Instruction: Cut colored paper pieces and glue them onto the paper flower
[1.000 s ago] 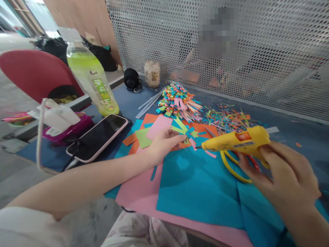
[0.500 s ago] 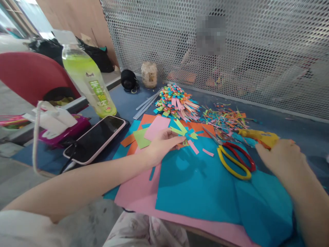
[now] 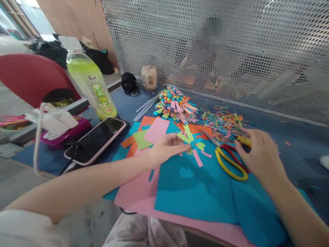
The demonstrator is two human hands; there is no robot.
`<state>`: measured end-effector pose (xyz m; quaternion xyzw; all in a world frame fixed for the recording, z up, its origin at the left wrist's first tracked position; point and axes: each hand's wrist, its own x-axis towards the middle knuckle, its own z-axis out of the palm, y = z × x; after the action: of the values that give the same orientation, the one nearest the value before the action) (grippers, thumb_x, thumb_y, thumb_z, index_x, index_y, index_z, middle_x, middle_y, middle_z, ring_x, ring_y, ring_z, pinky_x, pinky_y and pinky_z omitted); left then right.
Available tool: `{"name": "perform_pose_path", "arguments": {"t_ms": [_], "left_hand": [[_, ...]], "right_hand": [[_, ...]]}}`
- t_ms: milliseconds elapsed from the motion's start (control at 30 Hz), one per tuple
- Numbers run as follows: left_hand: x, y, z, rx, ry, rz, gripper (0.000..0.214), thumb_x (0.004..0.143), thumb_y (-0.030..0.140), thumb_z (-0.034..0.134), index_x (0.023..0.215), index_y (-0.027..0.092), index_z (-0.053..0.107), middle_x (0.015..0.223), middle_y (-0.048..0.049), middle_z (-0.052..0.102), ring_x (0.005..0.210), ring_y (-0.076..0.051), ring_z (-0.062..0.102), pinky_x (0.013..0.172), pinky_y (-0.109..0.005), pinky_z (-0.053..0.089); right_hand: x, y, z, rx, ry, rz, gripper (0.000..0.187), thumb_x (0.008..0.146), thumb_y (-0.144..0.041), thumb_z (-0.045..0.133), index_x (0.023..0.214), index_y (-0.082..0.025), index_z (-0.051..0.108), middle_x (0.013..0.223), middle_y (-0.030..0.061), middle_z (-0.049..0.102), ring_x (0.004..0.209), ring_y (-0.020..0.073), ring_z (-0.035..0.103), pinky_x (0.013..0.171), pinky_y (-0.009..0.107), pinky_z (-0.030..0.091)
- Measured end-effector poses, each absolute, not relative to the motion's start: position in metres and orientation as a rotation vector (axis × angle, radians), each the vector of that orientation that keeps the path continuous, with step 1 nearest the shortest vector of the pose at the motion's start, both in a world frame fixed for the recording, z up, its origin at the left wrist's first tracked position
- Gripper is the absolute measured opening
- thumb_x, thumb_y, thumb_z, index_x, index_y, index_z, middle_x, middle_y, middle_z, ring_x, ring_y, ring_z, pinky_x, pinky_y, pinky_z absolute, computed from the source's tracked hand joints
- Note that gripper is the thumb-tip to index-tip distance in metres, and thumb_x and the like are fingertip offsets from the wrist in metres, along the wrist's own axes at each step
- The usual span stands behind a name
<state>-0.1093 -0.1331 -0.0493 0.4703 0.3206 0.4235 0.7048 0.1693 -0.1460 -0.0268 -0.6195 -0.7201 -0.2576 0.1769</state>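
Observation:
My left hand pinches a small paper flower made of cut strips. Its lime, pink and blue strips spread outward above the blue paper sheet. On the right, my right hand is closed around a yellow glue gun, which it mostly hides; the nozzle end points left. Just left of that hand lie scissors with red and yellow handles, their blades pointing away. Loose pieces of pink paper and green paper rest beyond my left forearm.
Behind stands a layered, fringed paper cone, beside a heap of paper scraps. Clear glue sticks, a jar, a drink bottle, a phone and a tissue box are farther left. A perforated metal screen borders the back.
My right hand has moved left with the glue gun, closer to the scissors, and now covers more of the gun. My left hand has shifted slightly right with the paper flower.

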Motion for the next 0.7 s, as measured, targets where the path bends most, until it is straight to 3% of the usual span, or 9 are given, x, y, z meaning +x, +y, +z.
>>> {"name": "perform_pose_path", "arguments": {"t_ms": [100,200,433,600,700], "left_hand": [[-0.109,-0.136,-0.047,1.089,0.655,0.864,0.023,0.065,0.026,0.074,0.072,0.014,0.056,0.066,0.0007,0.066,0.057,-0.007,0.059,0.055,-0.019,0.043],[-0.108,-0.138,-0.047,1.155,0.631,0.781,0.022,0.066,0.026,0.073,0.075,0.013,0.058,0.068,-0.0001,0.066,0.061,-0.008,0.061,0.059,-0.020,0.045],[-0.105,-0.144,-0.059,1.251,0.549,0.657,0.019,0.069,0.025,0.071,0.078,0.016,0.059,0.075,0.0013,0.065,0.071,-0.010,0.063,0.069,-0.022,0.048],[-0.105,-0.144,-0.061,1.309,0.600,0.637,0.023,0.068,0.030,0.072,0.081,0.016,0.060,0.074,0.0001,0.066,0.070,-0.011,0.063,0.066,-0.022,0.047],[-0.106,-0.144,-0.055,1.357,0.592,0.609,0.021,0.074,0.035,0.065,0.081,0.016,0.062,0.075,-0.0011,0.068,0.070,-0.011,0.063,0.065,-0.021,0.046]], "right_hand": [[0.147,-0.154,-0.032,-1.145,-2.219,-0.758,0.054,0.077,-0.021,0.062,0.127,-0.012,0.043,0.112,0.0178,0.059,0.105,0.0281,0.055,0.089,0.041,0.047],[0.130,-0.165,-0.035,-0.981,-2.305,-0.631,0.064,0.075,-0.016,0.065,0.133,-0.017,0.037,0.113,0.0144,0.058,0.106,0.0265,0.055,0.089,0.042,0.048],[0.122,-0.178,-0.031,-0.831,-2.437,-0.588,0.045,0.076,-0.007,0.060,0.115,-0.029,0.057,0.116,0.0061,0.059,0.101,0.0233,0.057,0.091,0.046,0.045],[0.121,-0.182,-0.031,-0.748,-2.447,-0.616,0.039,0.073,-0.009,0.066,0.106,-0.030,0.062,0.105,-0.0005,0.067,0.093,0.0205,0.059,0.091,0.046,0.044],[0.119,-0.183,-0.028,-0.716,-2.429,-0.588,0.034,0.074,-0.007,0.065,0.102,-0.027,0.063,0.095,-0.0003,0.070,0.089,0.0211,0.060,0.088,0.047,0.043]]}}
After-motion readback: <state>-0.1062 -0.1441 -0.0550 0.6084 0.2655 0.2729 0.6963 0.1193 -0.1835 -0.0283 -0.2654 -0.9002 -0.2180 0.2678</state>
